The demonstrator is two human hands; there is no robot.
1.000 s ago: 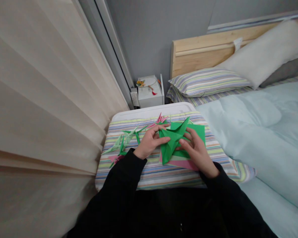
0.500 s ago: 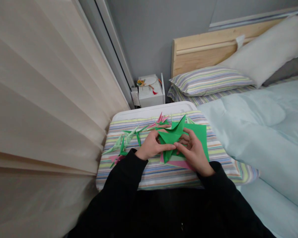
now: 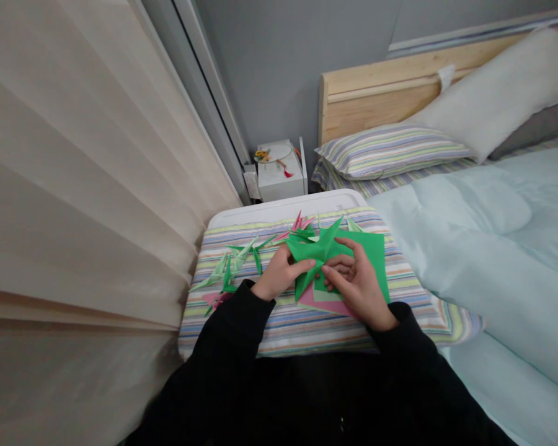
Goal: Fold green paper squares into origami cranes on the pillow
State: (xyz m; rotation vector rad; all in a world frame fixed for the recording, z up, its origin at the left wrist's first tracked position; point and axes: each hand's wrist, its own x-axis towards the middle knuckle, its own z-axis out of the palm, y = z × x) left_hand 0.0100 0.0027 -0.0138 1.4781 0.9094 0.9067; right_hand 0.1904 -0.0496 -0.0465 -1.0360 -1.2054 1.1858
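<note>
Folded green paper (image 3: 324,243) over loose sheets (image 3: 376,254), nearer table's (image 3: 246,217) right edge than left. Left hand (image 3: 275,272) grips its left side; right hand (image 3: 366,290) pinches its lower middle. Uneven pull could skew crease or tear paper; brushing fingers could shift sheets.

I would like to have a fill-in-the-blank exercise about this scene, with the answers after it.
The left hand and right hand hold a folded paper coloured ____.
The cloth under the papers has a pattern of ____.
The tassel on the white cabinet is ____.

Missing words: green; stripes; red
</note>
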